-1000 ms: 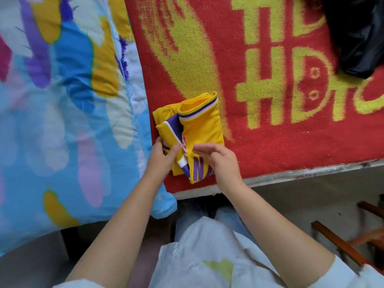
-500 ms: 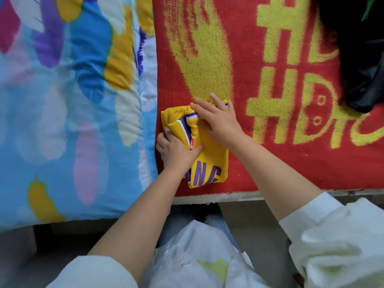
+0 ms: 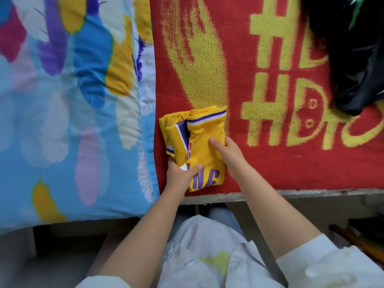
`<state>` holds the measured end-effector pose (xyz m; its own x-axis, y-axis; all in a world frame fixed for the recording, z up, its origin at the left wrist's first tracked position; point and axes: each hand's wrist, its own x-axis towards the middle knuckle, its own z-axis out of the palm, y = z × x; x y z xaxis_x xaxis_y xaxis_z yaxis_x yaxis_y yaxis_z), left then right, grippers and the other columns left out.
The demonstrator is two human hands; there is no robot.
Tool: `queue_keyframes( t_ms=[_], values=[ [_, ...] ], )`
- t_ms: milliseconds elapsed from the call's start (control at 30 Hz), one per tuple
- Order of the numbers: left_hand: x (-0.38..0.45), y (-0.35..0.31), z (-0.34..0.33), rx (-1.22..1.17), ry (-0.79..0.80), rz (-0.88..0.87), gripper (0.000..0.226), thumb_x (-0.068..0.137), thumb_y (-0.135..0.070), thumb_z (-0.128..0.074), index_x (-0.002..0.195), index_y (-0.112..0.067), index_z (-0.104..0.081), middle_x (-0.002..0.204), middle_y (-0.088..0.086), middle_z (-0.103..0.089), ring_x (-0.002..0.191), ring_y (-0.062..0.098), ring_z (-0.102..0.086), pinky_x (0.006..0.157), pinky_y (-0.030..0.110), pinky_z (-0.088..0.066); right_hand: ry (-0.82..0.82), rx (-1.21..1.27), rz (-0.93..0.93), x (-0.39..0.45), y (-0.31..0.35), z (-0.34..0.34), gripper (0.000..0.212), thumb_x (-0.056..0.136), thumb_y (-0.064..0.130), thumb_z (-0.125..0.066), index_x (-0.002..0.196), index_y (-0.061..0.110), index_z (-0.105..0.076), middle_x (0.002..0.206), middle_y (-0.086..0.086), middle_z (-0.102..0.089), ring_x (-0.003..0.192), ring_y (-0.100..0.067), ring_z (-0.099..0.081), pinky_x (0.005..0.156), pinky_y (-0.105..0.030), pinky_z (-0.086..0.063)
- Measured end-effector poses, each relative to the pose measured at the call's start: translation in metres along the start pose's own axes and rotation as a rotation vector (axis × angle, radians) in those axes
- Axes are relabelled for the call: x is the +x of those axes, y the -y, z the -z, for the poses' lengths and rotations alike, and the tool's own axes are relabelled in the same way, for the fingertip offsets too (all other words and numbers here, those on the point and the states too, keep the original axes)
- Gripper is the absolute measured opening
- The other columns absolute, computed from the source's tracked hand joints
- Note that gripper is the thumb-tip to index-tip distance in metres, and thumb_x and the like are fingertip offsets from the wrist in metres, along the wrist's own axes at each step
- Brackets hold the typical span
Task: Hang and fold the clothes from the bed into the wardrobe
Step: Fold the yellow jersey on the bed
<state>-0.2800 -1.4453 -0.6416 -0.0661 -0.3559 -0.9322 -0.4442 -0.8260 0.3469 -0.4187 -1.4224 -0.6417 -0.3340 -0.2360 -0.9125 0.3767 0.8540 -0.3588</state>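
Observation:
A folded yellow jersey (image 3: 204, 140) with purple and white trim lies on the red blanket (image 3: 270, 163) near the bed's front edge. My left hand (image 3: 179, 175) grips its near left corner, thumb on top over the purple letters, fingers underneath. My right hand (image 3: 228, 151) holds the jersey's right side, thumb lying on the yellow cloth and the fingers tucked under the right edge. A black garment (image 3: 353, 59) lies crumpled at the blanket's far right.
A blue quilt (image 3: 68, 113) with coloured feather print covers the bed's left part, right beside the jersey. The bed's pale front edge (image 3: 291, 194) runs below the blanket. A wooden chair part (image 3: 357, 242) shows at the lower right, on the floor.
My right hand has come back from the jersey's far end to its right side. My left hand has shifted to the near left corner. The jersey stays folded in the same spot.

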Motion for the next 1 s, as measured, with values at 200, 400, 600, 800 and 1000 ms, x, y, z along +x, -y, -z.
queue_keyframes(
  t_ms=[200, 400, 600, 800, 1000],
  values=[
    [-0.011, 0.001, 0.034, -0.282, 0.341, 0.09, 0.038, 0.081, 0.013, -0.058, 0.111, -0.008, -0.051, 0.072, -0.004, -0.072, 0.061, 0.011, -0.069, 0.055, 0.023, -0.056, 0.318, 0.236, -0.138, 0.008, 0.016, 0.004, 0.023, 0.091, 0.027, -0.051, 0.109, 0.014, -0.057, 0.102, -0.005, -0.064, 0.093, -0.019, -0.061, 0.08, -0.032, -0.049],
    [-0.042, 0.007, 0.054, -0.32, 0.36, 0.062, 0.127, 0.005, -0.036, -0.093, 0.121, -0.013, -0.046, 0.093, 0.004, -0.069, 0.07, 0.017, -0.071, 0.054, 0.026, -0.055, 0.413, 0.249, -0.186, -0.022, 0.023, -0.005, 0.009, 0.09, 0.017, -0.053, 0.094, 0.015, -0.061, 0.094, -0.007, -0.064, 0.085, -0.022, -0.061, 0.078, -0.037, -0.048],
    [-0.11, 0.017, 0.028, -0.558, 0.17, -0.093, 0.08, 0.058, 0.001, -0.076, 0.13, -0.011, -0.042, 0.082, 0.002, -0.07, 0.062, 0.015, -0.069, 0.054, 0.029, -0.057, 0.519, 0.097, -0.029, -0.076, 0.04, 0.023, 0.012, 0.087, 0.017, -0.056, 0.097, 0.018, -0.062, 0.096, -0.005, -0.067, 0.088, -0.021, -0.063, 0.074, -0.036, -0.049],
    [-0.192, 0.05, 0.015, -0.802, 0.004, -0.352, 0.04, 0.054, 0.006, -0.07, 0.087, -0.017, -0.067, 0.073, -0.004, -0.072, 0.066, 0.009, -0.069, 0.057, 0.022, -0.055, 0.736, -0.223, 0.205, -0.152, 0.059, 0.018, 0.018, 0.086, 0.003, -0.054, 0.092, 0.017, -0.063, 0.072, 0.004, -0.072, 0.068, -0.013, -0.069, 0.062, -0.028, -0.054],
    [-0.265, 0.125, 0.036, -1.057, -0.425, -0.436, 0.021, 0.084, 0.0, -0.057, 0.097, -0.016, -0.058, 0.077, -0.006, -0.071, 0.073, 0.01, -0.067, 0.065, 0.024, -0.056, 0.972, -0.61, 0.405, -0.238, 0.001, -0.04, 0.022, 0.083, -0.001, -0.06, 0.1, 0.012, -0.06, 0.09, -0.003, -0.066, 0.083, -0.019, -0.063, 0.082, -0.036, -0.051]
  ],
)
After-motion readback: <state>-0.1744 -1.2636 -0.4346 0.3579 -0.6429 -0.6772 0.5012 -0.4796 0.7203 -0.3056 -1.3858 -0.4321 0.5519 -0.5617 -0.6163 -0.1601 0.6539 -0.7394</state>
